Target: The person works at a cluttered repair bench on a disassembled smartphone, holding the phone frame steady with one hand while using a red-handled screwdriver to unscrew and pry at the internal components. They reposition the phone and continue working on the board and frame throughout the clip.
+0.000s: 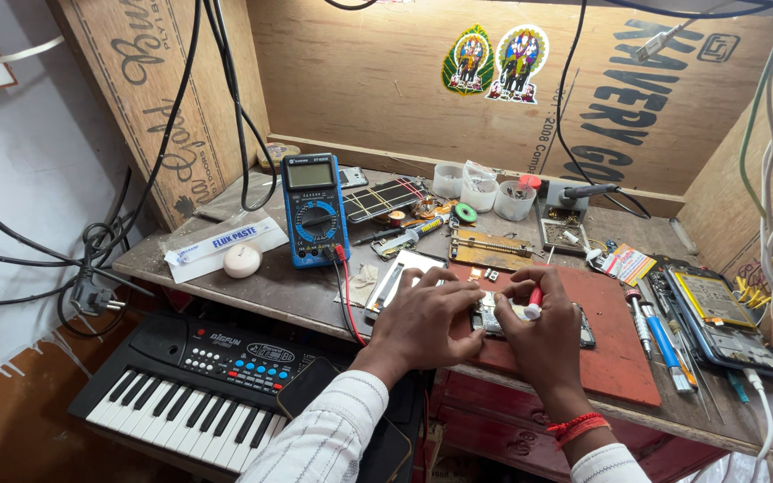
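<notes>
The opened phone (530, 324), at 6 o'clock on the red mat (619, 358), was pinned by the closed left hand (427, 322) while the right hand (543, 326) pinched a red-handled tool (534, 306); a slip could have gouged the board.

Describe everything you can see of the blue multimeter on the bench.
The blue multimeter is a handheld digital meter: black body inside a blue, rubbery-looking surround. A grey display, seemingly blank, sits at its top, with a round selector dial below and jacks along the bottom edge. It lies leaning back, face up, on the wooden bench, left of both hands. A red lead and a black lead run from its jacks off the front edge. Neither hand touches it.
</notes>
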